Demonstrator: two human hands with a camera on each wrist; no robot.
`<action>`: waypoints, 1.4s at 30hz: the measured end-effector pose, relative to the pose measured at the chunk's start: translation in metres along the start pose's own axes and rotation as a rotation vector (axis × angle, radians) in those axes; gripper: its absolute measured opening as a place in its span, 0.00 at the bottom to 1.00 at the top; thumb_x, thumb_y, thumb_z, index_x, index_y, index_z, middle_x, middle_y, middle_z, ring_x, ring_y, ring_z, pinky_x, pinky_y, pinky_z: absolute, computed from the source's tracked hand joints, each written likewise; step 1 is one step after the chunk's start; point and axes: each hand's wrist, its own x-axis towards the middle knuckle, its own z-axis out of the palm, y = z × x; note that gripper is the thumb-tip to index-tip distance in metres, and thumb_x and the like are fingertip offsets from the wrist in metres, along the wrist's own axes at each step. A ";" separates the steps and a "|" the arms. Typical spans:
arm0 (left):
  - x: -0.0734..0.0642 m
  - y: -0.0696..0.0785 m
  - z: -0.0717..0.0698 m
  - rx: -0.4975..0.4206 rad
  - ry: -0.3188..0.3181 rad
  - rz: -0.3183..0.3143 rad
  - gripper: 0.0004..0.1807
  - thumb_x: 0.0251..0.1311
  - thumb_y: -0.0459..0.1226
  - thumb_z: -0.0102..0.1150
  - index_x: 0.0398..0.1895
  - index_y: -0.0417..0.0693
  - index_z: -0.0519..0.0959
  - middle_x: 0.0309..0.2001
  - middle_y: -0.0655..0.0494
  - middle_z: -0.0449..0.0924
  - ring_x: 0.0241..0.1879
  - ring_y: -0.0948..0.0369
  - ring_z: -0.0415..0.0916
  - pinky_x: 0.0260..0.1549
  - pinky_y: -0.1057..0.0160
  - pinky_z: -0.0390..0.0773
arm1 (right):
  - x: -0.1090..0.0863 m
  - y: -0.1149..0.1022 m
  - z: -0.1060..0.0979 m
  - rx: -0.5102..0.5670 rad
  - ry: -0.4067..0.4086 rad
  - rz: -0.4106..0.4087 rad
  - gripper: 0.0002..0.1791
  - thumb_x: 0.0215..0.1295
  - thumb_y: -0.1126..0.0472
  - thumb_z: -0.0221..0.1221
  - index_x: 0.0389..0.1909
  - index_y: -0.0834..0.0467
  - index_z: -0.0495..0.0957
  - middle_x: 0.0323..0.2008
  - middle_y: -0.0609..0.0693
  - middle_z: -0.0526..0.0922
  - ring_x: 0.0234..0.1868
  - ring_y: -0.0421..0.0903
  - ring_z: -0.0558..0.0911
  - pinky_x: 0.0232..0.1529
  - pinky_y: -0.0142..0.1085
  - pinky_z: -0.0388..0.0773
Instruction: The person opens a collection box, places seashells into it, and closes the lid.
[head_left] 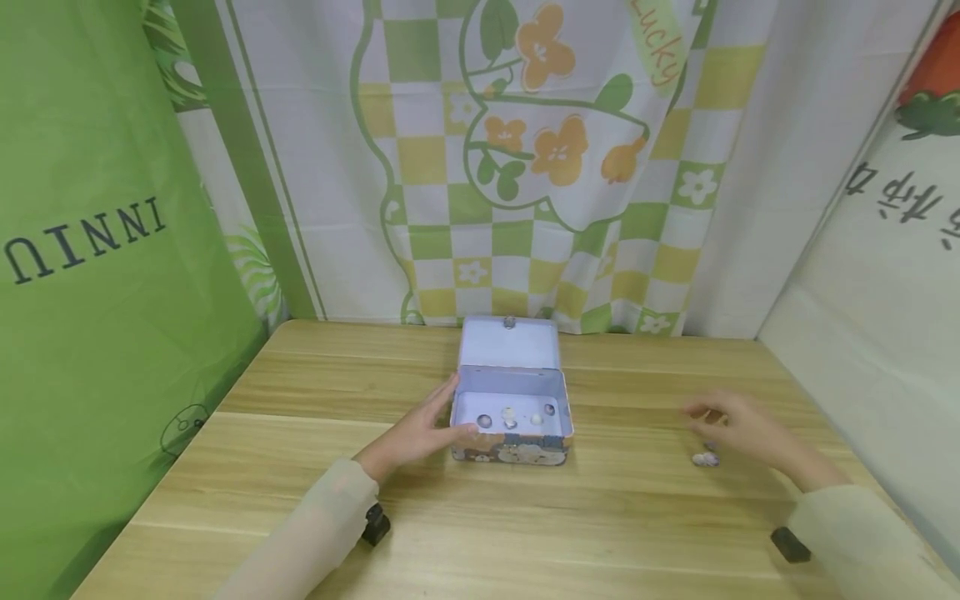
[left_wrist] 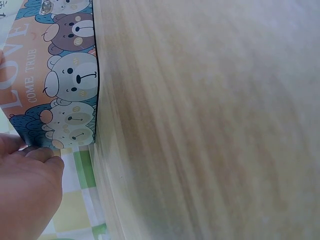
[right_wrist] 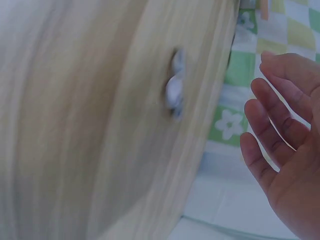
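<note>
A hinged tin box (head_left: 512, 452), printed with cartoon bears (left_wrist: 75, 77), stands with its lid (head_left: 510, 343) raised. Several small roundish pieces (head_left: 484, 422), like shells or pebbles, lie on its floor. My left hand (head_left: 416, 435) holds the box at its left side, thumb over the front left rim; in the left wrist view its fingers bend against the side wall. Over the table's right part, my right hand (head_left: 738, 425) hovers with loosely bent fingers, holding nothing visible. Just below it lie a few more small pieces (head_left: 705, 459), pale and grey, blurred in the right wrist view (right_wrist: 174, 90).
The wooden table (head_left: 622, 517) reaches back to a patterned curtain (head_left: 442, 167). Green cloth (head_left: 90, 333) hangs on the left, white cloth (head_left: 877, 300) on the right. A dark device sits at each wrist. A thin dark wire (head_left: 180, 429) shows beside the table's left edge.
</note>
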 end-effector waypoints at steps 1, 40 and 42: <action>0.000 0.000 0.000 -0.001 0.000 -0.001 0.55 0.64 0.59 0.61 0.82 0.54 0.38 0.80 0.52 0.36 0.77 0.49 0.39 0.71 0.41 0.47 | -0.002 0.003 0.000 -0.004 0.003 0.000 0.14 0.67 0.63 0.65 0.49 0.65 0.83 0.43 0.54 0.86 0.39 0.46 0.82 0.38 0.39 0.82; 0.000 0.000 0.002 -0.020 0.020 -0.002 0.51 0.67 0.50 0.62 0.82 0.55 0.39 0.81 0.51 0.37 0.77 0.49 0.39 0.71 0.40 0.46 | -0.030 0.037 0.018 0.017 -0.019 0.154 0.13 0.63 0.61 0.67 0.45 0.63 0.85 0.44 0.58 0.86 0.46 0.60 0.83 0.48 0.60 0.79; 0.000 0.000 0.002 -0.024 0.020 -0.003 0.51 0.67 0.50 0.63 0.82 0.55 0.39 0.81 0.51 0.37 0.77 0.49 0.39 0.71 0.40 0.46 | -0.030 0.037 0.018 0.010 -0.015 0.154 0.13 0.63 0.60 0.68 0.45 0.63 0.85 0.43 0.57 0.86 0.45 0.58 0.83 0.48 0.59 0.79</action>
